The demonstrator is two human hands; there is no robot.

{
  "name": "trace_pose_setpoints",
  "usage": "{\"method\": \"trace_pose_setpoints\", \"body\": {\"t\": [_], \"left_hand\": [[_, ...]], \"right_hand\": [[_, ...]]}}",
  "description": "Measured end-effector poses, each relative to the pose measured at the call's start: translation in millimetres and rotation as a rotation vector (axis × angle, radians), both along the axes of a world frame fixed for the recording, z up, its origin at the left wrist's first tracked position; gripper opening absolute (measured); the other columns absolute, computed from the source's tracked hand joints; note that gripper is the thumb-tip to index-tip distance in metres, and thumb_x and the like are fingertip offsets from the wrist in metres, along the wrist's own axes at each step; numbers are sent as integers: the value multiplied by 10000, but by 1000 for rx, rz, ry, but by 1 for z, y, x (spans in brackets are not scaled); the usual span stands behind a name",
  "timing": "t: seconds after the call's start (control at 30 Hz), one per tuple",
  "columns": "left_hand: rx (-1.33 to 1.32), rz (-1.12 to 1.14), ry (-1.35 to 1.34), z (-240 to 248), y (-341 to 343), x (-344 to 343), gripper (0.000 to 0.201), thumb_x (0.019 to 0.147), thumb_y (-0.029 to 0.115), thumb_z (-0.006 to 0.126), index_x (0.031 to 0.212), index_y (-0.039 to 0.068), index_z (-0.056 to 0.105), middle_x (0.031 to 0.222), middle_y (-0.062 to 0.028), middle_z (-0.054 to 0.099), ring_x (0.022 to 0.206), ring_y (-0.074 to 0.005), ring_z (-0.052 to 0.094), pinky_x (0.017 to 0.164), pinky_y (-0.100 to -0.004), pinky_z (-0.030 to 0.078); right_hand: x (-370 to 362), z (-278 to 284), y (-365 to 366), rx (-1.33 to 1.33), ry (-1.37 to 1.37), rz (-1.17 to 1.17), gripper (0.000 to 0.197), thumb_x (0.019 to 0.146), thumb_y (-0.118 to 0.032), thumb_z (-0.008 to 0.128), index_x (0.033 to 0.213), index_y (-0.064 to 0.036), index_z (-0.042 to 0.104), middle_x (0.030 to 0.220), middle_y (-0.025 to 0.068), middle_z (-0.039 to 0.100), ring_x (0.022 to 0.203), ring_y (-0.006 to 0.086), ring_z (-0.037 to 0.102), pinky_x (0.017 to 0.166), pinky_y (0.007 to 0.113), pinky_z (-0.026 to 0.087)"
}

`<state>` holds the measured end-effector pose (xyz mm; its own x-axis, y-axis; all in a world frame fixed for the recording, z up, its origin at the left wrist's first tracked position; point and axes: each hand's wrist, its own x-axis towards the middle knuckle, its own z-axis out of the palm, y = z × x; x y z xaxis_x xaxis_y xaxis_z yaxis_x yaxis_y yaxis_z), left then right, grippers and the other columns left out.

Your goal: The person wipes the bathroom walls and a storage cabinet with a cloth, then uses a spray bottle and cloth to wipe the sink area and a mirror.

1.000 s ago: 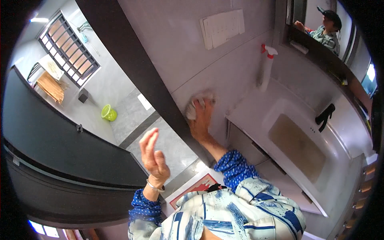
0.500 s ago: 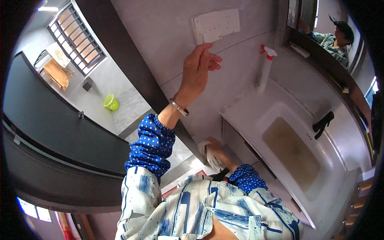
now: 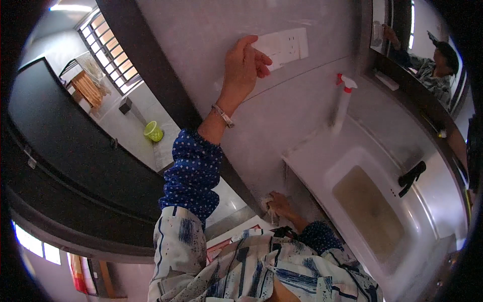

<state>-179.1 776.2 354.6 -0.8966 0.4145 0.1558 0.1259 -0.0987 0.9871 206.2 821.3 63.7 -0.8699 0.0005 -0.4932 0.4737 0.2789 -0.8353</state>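
Observation:
My left hand [image 3: 240, 70] is raised to the wall, at the left part of a white panel of switches and sockets [image 3: 294, 45]. It holds nothing; its fingers are loosely bent and apart, and I cannot tell whether a fingertip touches the panel. Low down beside the basin cabinet, my right hand [image 3: 280, 205] is closed around a pale cloth [image 3: 271, 217], which hangs below the fingers. Blue dotted sleeve covers are on both forearms.
To the right is a white washbasin [image 3: 322, 173] with murky water and a black tap [image 3: 411, 178]. A white spray bottle [image 3: 342, 108] with a red-and-white head stands at its back corner. A dark door [image 3: 85, 146] is at left, with a green bin [image 3: 153, 132] beyond the doorway.
The room around me has become darker. My left hand has shifted left across the panel, now covering its left part. The right hand still grips the cloth.

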Motion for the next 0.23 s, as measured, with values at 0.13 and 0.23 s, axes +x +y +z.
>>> {"method": "trace_pose_setpoints", "body": {"t": [0.13,0.23], "left_hand": [[-22,59,35,11,-30,-19,324,990,228,333,1167,5,489,756,-134,638,543,-136,584,499,-256,489],[-13,144,253,37,-64,-33,389,945,370,426,1173,64,508,769,-138,646,534,-178,597,504,-279,506]], "right_hand": [[-39,5,-22,474,-1,878,383,825,-290,564,1128,-59,598,1259,186,487,1113,342,502,936,483,395],[-129,-19,-13,159,-254,315,529,710,-358,672,1168,-107,591,1374,196,402,1226,416,396,1019,443,345]]}}
